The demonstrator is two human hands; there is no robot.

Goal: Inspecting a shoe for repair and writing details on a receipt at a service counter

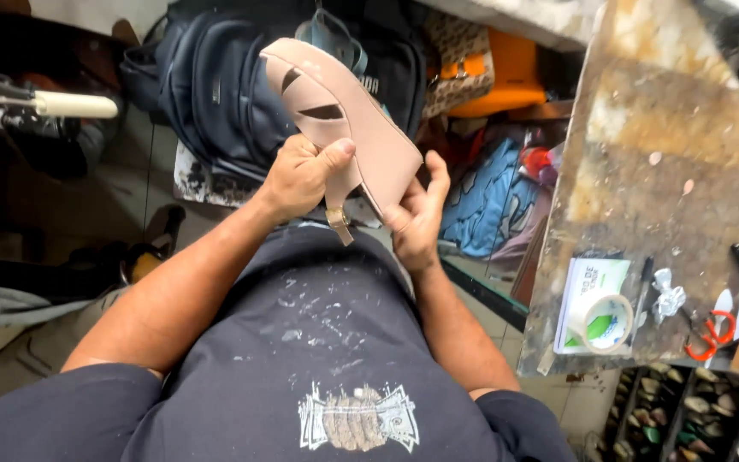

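I hold a pale pink wedge sandal [348, 115] up in front of my chest, its toe pointing away and up. My left hand [301, 175] grips its strap side, thumb pressed on the upper near a small gold buckle [336, 216]. My right hand [416, 218] supports the sole's edge from the right, fingers spread along it. Below the hands are my dark paint-speckled shirt and my forearms.
A worn wooden workbench [652, 171] stands at the right with a roll of tape [606, 322], a green-and-white box, crumpled foil and orange-handled scissors [712, 334]. A dark backpack [224, 85], orange bag and blue cloth lie ahead. A machine arm with a white handle [74, 104] sits left.
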